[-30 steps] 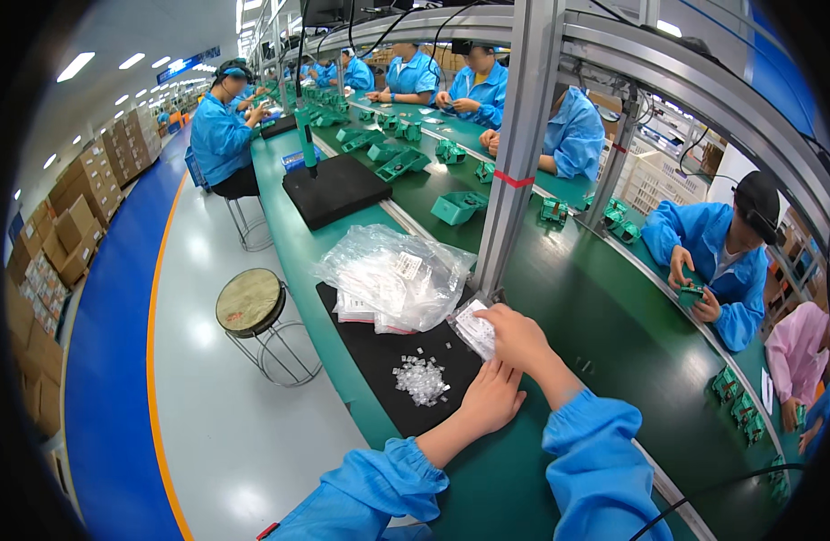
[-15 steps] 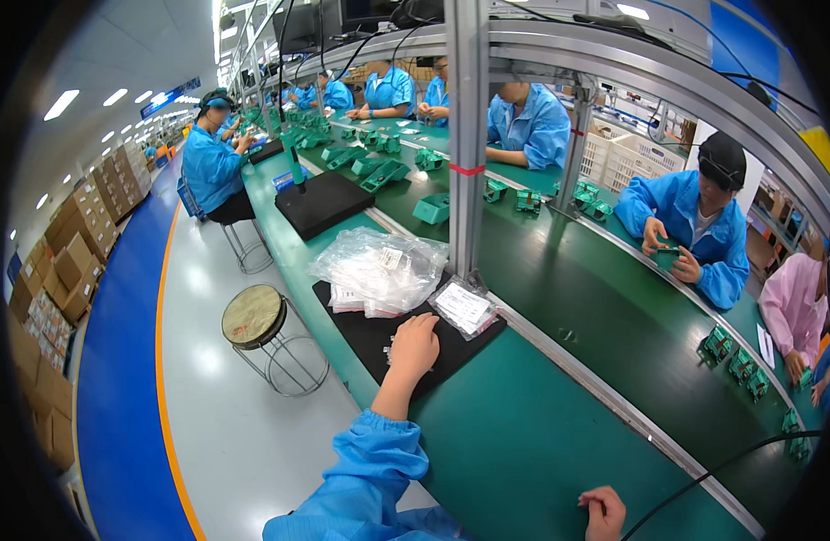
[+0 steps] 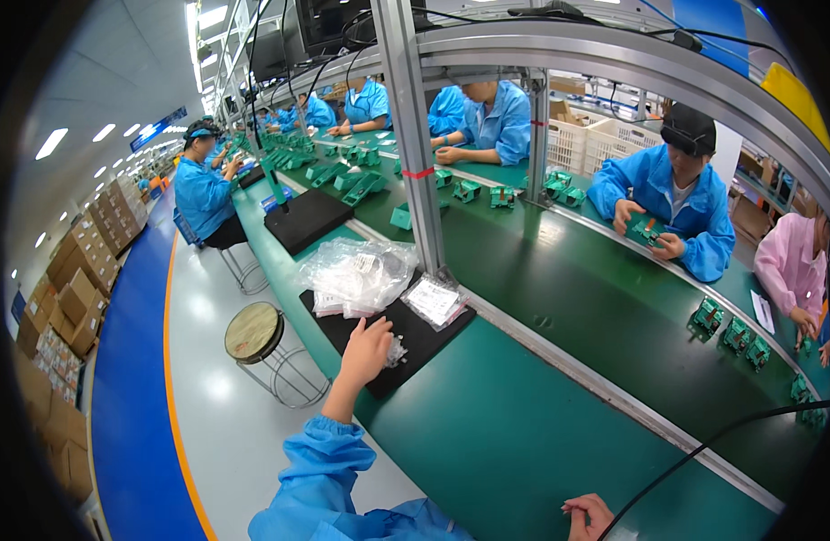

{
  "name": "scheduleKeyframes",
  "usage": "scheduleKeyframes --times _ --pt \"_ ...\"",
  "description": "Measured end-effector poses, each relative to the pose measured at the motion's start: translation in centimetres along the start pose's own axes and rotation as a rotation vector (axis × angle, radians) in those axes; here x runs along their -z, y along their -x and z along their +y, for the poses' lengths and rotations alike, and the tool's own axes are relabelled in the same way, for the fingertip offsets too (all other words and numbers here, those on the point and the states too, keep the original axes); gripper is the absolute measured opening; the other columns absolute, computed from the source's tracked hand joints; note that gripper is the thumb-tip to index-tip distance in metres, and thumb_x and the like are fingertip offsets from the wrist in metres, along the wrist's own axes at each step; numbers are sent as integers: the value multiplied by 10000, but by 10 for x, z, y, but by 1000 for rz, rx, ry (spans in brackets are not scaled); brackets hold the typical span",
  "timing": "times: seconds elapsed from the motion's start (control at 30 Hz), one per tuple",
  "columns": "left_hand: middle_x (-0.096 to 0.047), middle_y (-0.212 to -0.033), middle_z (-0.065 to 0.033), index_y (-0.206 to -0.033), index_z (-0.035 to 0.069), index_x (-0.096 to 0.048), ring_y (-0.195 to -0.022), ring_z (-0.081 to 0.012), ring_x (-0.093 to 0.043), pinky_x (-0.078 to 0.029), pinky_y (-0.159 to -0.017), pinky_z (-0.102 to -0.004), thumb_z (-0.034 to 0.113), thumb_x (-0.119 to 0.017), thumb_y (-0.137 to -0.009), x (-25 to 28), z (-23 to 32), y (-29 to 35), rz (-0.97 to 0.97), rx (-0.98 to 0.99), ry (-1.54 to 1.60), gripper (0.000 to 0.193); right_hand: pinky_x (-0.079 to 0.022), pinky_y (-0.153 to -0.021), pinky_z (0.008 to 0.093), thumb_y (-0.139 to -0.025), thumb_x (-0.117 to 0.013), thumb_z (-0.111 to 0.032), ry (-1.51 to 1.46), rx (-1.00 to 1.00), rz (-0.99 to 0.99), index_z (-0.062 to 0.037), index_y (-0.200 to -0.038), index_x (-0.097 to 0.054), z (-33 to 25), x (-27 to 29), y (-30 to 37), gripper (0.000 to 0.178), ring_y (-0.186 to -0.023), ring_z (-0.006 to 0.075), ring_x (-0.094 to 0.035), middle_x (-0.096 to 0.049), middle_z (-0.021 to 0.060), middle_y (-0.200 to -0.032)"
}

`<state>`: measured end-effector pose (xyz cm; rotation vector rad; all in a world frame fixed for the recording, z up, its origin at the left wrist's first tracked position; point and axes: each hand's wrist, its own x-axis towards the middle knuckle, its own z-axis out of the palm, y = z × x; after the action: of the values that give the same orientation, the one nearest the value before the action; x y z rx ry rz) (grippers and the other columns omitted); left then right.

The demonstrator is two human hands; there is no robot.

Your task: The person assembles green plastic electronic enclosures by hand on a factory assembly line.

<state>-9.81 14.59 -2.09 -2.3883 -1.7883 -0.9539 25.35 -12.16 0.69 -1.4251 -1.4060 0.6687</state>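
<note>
My left hand (image 3: 367, 350) reaches over the black mat (image 3: 413, 365) on the green bench, its fingers apart and nothing visible in them. Beside its fingers lies a small heap of clear and whitish little parts (image 3: 396, 353). Just beyond it are crumpled clear plastic bags (image 3: 361, 270), and a flat bag with a white label (image 3: 433, 300) lies to their right. My right hand (image 3: 591, 517) is near the lower edge over the bench, cut off by the frame. Its fingers are drawn together; anything between them is too small to make out.
A metal post (image 3: 410, 144) rises at the bench's far edge, beside the green conveyor belt (image 3: 559, 298). A black cable (image 3: 703, 444) crosses near my right hand. Across the belt, a co-worker (image 3: 672, 198) holds a green board. A round stool (image 3: 254, 332) stands to the left.
The view has swung slightly right. My left hand has drawn off the little parts, leaving the heap showing, and its fingers have spread. The co-worker across the belt has turned the green board.
</note>
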Motion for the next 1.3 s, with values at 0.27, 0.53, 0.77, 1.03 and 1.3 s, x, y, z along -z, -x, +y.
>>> scheduleKeyframes --times 0.27,0.53,0.77,1.03,1.3 --pt "-505 -1127 -149 -1085 1 -504 -1059 -278 -464 -341 -896 -308 244 -348 -880 -11 -29 5 -14 120 249 355 -418 -609 249 -772 -443 52 -69 -3 -7 29 -781 -545 -4 3 3 105 -660 178 -527 -545 104 -730" --pt "-543 -1084 -115 -1044 -31 -536 -1017 -179 -490 -350 -880 -271 249 -329 -898 -14 -20 4 -133 210 653 377 -419 -624 253 -767 -444 51 -32 41 14 26 -774 -543 -4 9 6 103 -677 199 -534 -546 111 -740" --pt "-543 -1085 -123 -998 -35 -565 -1021 -172 -484 -312 -908 -265 277 -316 -899 -16 -22 -4 -57 308 705 411 -420 -638 259 -749 -438 64 -61 38 9 30 -765 -541 -10 11 10 109 -694 213 -539 -546 118 -746" --pt "-555 -1086 -76 -969 9 -583 -971 -150 -522 -385 -830 -256 175 -488 -810 -25 -2 -1 -60 306 463 249 -428 -648 276 -740 -456 56 1 108 -9 28 -770 -545 -12 13 15 98 -711 243 -547 -551 134 -772" --pt "-533 -1115 -70 -977 47 -589 -1005 -229 -513 -388 -857 -295 225 -602 -691 -25 -4 4 -24 180 248 337 -431 -654 287 -741 -466 41 36 130 13 14 -782 -554 -13 13 13 100 -717 262 -548 -555 137 -781"
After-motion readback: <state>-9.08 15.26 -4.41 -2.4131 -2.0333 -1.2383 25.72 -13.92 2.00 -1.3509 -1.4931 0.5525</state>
